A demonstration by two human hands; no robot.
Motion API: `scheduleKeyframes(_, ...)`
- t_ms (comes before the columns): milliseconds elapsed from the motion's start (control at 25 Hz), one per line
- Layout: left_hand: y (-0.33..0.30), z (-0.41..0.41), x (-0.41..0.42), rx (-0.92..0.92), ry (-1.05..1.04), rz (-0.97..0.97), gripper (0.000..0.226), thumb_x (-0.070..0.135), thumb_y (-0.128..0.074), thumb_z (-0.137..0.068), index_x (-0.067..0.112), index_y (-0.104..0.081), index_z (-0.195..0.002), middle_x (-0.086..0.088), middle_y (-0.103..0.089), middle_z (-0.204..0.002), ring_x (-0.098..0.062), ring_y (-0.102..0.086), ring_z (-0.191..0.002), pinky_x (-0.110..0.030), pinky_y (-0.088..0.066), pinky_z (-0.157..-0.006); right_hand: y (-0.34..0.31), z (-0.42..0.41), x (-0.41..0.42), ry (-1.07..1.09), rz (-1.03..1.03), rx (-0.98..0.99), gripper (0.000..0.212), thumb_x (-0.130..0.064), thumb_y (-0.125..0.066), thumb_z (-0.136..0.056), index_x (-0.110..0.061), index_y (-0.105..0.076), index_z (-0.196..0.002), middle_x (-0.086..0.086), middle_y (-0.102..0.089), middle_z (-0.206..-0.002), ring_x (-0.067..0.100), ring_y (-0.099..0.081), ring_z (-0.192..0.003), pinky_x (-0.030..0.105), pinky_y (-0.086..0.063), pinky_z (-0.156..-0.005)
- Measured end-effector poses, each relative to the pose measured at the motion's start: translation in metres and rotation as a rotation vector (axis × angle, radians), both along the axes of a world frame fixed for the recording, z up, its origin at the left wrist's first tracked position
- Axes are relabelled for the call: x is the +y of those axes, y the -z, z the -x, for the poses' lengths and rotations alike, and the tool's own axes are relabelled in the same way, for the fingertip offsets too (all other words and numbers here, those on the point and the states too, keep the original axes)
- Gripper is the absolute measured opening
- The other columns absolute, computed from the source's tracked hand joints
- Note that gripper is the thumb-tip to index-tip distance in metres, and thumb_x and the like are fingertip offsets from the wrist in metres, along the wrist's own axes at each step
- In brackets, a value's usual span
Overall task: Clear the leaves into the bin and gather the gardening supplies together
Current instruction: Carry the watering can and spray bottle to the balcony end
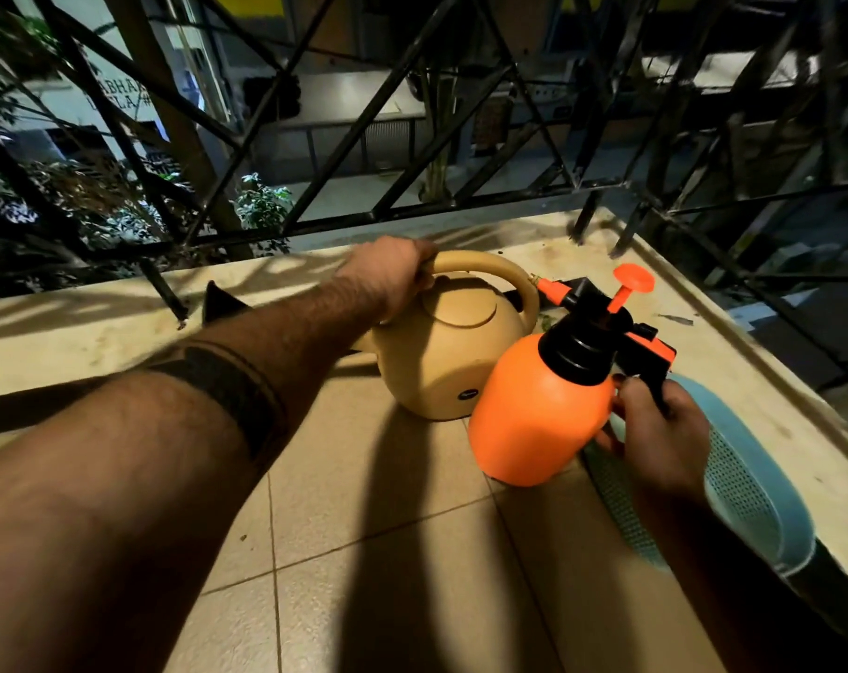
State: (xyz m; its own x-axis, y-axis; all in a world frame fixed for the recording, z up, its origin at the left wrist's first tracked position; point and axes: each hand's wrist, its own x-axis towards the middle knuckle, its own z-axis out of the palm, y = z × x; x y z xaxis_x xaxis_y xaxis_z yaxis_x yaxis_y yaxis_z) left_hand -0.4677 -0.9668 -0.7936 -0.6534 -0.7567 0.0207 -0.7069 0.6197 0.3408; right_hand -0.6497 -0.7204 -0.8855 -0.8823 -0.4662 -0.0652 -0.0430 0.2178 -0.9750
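Note:
A beige watering can (pixel 441 361) stands on the tiled floor in the balcony corner. My left hand (pixel 393 274) is closed around the front of its arched handle. Touching its right side is an orange pressure sprayer (pixel 538 410) with a black head and orange pump knob. My right hand (pixel 655 429) grips the sprayer's black trigger handle, fingers against the bottle. Under that hand lies a light blue perforated bin (pixel 747 483), its inside mostly hidden. A few small green leaf bits (pixel 548 320) lie behind the sprayer.
A low beige ledge (pixel 121 327) runs along the back and right, topped by a black metal railing (pixel 412 138). A dark pointed object (pixel 223 301) sits by the ledge behind my forearm. Plants and a street lie beyond the railing.

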Motion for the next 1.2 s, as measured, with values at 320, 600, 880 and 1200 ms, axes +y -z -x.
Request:
scheduleKeyframes(320,0.017,0.002,0.005,0.006,0.0,-0.036,0.073,0.027,-0.055,-0.101,0.036,-0.013,-0.16,-0.007,-0.028,-0.163,-0.029,-0.032,-0.146,-0.047,-0.032,-0.119,0.011,0.001,0.0,-0.04,-0.12,0.133,0.031,-0.049,-0.058,-0.081,-0.018,-0.063,-0.081,0.009,-0.067,-0.071,0.037,-0.067,-0.075,0.063,-0.055,-0.075)
scheduleKeyframes(600,0.053,-0.091,0.067,0.238,0.223,-0.084,0.046,0.044,-0.062,-0.086,0.021,-0.056,-0.125,0.004,-0.055,-0.113,-0.01,-0.052,-0.1,-0.037,-0.049,-0.091,0.002,-0.04,-0.014,-0.222,0.012,0.044,0.029,-0.048,-0.058,-0.078,-0.023,-0.069,-0.09,0.006,-0.071,-0.069,0.027,-0.068,-0.061,0.04,-0.056,-0.053)
scheduleKeyframes(880,0.108,-0.173,0.095,0.369,-0.016,-0.485,0.101,0.08,-0.076,-0.06,0.037,-0.042,-0.144,0.023,-0.046,-0.129,0.007,-0.049,-0.118,-0.029,-0.048,-0.103,0.003,-0.115,-0.045,-0.513,0.086,-0.156,0.033,-0.039,-0.067,-0.077,-0.018,-0.071,-0.103,0.004,-0.059,-0.063,0.019,-0.049,-0.058,0.034,-0.041,-0.055)
scheduleKeyframes(1200,0.123,-0.243,0.119,0.57,-0.288,-0.438,0.136,0.088,-0.075,-0.046,0.028,-0.022,-0.156,0.005,-0.033,-0.145,-0.007,-0.036,-0.138,-0.033,-0.034,-0.116,-0.01,-0.232,-0.05,-0.673,-0.072,0.179,0.032,-0.048,-0.061,-0.063,-0.029,-0.069,-0.088,-0.013,-0.061,-0.097,0.002,-0.061,-0.089,0.023,-0.05,-0.076)
